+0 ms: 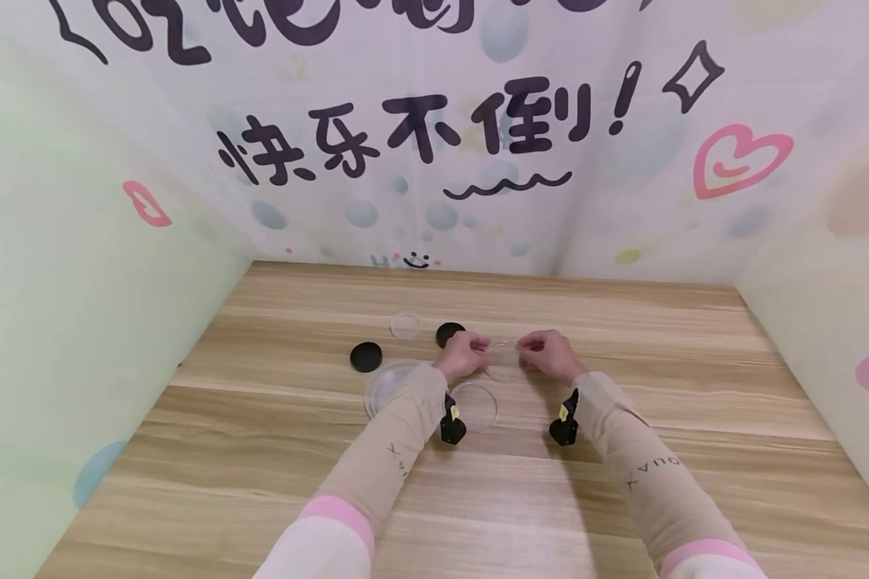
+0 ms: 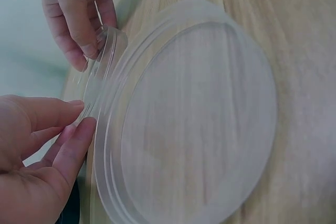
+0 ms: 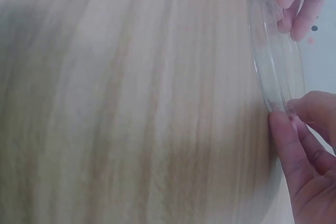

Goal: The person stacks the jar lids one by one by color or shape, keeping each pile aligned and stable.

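Well, a big white wall (image 1: 434,217) stands at the far side, with fat black writing, dots and a pink heart (image 1: 743,161) on it. Next comes a wide wood table (image 1: 666,338) with brown stripes. Two tan sleeves (image 1: 376,466) reach over it from the near side, and each wrist has a small black camera (image 1: 452,420).

The left hand (image 1: 463,355) pinches the left side of a clear round dish (image 3: 269,56) between thumb and fingers. The right hand (image 1: 550,355) pinches the right side of it the same way. So the dish sits between the two hands, past the middle of the table. I cannot tell if it touches the wood.

To the left is a bigger clear plate (image 1: 385,389) with rings, partly under the left sleeve. I cannot tell if it is one plate or a few in a pile. Nearer than the held dish, and a bit left, lies a clear lid (image 1: 475,406).

Two black lids (image 1: 365,357) come next: one lies far left, and one pokes out behind the left hand. Smallest is a little clear circle (image 1: 405,326), farther back between them.
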### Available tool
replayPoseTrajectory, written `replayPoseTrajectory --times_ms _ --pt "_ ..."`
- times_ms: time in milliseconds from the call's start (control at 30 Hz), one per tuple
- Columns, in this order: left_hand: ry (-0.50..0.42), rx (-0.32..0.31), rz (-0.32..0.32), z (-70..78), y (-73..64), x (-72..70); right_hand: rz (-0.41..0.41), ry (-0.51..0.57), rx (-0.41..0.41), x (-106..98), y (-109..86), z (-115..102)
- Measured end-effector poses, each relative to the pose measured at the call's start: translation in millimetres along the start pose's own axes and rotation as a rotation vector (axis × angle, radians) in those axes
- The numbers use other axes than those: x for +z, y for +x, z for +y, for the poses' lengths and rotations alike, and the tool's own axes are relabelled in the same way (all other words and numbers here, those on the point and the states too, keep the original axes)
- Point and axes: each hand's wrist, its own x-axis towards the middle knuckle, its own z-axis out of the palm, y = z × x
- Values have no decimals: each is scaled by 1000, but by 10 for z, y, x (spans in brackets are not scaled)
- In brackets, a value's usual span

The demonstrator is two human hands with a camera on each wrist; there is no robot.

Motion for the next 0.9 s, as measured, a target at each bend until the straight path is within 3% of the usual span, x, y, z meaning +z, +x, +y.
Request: replayPoseTrajectory --times_ms 167,400,567,633,700,833,900 --pt "18 31 14 1 -4 17 7 -13 18 -15 -35 -52" --pt "38 46 36 -18 35 20 49 -32 -28 -30 -56 -79" --pt "1 194 81 -660 626 222 81 -27 -45 -35 -44 -98" --pt "-57 191 66 -787 782 255 91 -42 -51 -39 -44 -119" --pt "-74 115 55 -585 631 169 106 -61 -58 -45 -45 -151" --pt "-88 20 61 -54 162 -55 123 -75 -76 -55 -37 -216" --pt "-98 33 83 70 32 -116 120 -53 -79 -58 -32 -245"
